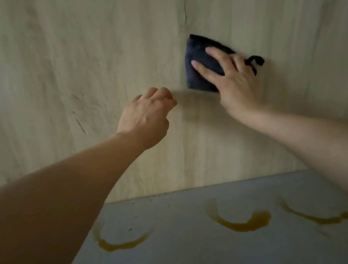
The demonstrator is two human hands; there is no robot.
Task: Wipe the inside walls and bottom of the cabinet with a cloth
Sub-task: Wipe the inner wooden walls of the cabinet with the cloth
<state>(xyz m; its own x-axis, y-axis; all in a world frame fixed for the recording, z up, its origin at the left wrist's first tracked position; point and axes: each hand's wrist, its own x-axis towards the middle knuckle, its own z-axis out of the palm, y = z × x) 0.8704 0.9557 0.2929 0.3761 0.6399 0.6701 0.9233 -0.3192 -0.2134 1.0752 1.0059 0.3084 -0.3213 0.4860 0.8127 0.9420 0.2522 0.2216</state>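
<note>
Right hand (235, 81) is pressing a folded dark navy cloth (201, 64) flat against the pale wood-grain back wall (62, 58) of the cabinet, fingers stretched out straight over it, a little dark loop (257, 60) poking out by the thumb side. Left hand (147, 118) is hanging just beside it to the left, fingers curled in, not gripping anything that I can see, knuckles near the wall. Down below, the grey cabinet bottom (191, 263) is showing three curved yellowish-brown stains (242, 222) plus a few smaller blotches near the front.
</note>
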